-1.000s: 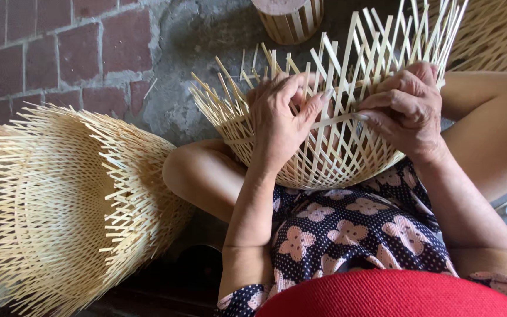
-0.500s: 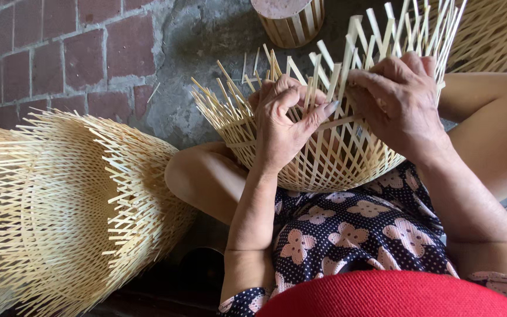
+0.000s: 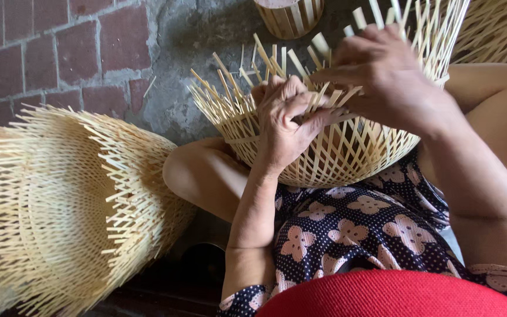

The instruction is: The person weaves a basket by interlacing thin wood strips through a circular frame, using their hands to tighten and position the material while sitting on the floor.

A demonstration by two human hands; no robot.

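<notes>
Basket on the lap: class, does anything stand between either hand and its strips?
Nothing visible does. The left hand and right hand both rest directly on the upright strips of the basket.

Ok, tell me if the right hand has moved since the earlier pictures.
Yes. The right hand has shifted left along the basket rim, toward the left hand, judged against the small container on the floor above.

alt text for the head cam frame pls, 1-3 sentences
Seen from above, a seated person's left hand and right hand grip the loose upright strips of a half-woven bamboo basket resting on their lap. A stack of similar unfinished baskets lies on its side to the left, against a brick floor. A small slatted container stands beyond.
</notes>
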